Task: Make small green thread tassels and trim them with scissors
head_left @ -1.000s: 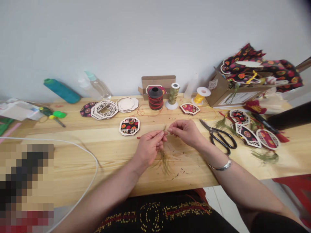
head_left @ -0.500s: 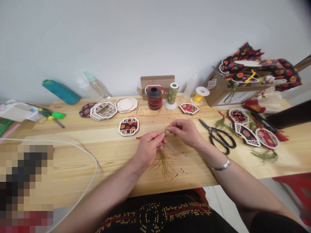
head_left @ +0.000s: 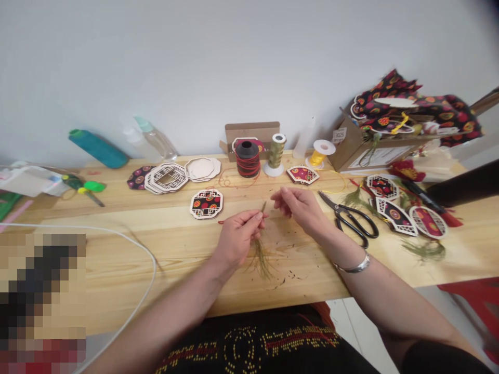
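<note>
My left hand is closed in a pinch around a green thread tassel. The tassel's bound tip pokes up past my thumb, and its loose strands hang below the fingers toward the tabletop. Just to the right, apart from the tassel, is my right hand, its fingers loosely curled and slightly apart; I make out nothing in them. A silver bracelet circles the right wrist. Black-handled scissors lie beside the right forearm. Left of the hands rests a white-framed patterned ornament, with a bit of red cord near it.
Along the wall stand a red thread spool, a green thread spool and a yellow thread spool. Stacked frames lie left of them. Finished ornaments and a cardboard box occupy the right. A white cable crosses the left.
My right hand has let go of the tassel's top and drawn slightly away to the right. The left hand stays in place, holding the tassel.
</note>
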The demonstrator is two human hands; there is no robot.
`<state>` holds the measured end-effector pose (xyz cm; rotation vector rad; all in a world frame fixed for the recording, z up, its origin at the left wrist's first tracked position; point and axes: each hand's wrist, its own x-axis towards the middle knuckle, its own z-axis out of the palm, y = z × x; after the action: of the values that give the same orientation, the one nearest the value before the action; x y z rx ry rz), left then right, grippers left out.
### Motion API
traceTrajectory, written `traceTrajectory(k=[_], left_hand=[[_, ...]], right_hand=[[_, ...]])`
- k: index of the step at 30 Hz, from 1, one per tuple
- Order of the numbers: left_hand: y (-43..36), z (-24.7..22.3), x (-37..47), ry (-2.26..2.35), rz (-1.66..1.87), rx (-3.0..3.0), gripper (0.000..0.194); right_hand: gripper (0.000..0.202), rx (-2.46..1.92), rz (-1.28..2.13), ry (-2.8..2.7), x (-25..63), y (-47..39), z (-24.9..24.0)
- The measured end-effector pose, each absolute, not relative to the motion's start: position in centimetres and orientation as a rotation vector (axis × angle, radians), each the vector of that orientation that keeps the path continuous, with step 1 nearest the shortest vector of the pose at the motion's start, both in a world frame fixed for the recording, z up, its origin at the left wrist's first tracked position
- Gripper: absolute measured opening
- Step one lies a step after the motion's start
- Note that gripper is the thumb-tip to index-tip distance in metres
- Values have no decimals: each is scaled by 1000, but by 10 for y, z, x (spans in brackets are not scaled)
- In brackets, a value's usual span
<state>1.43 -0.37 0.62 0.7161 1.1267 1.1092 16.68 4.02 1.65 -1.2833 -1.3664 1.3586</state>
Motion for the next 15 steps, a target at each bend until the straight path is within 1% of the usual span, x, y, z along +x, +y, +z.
traceTrajectory(k=[2,6,15], left_hand=[[-4,5,13,1120,1115,735,15],[-4,5,12,1100,1114,777,15],[-6,4,12,1097,1046,855,14]], right_hand=[[46,-1264,1516,-1338,169,41,16],[34,-1163,1810,-1329,171,41,14],[29,-1006,2041,-1123,167,40,10]])
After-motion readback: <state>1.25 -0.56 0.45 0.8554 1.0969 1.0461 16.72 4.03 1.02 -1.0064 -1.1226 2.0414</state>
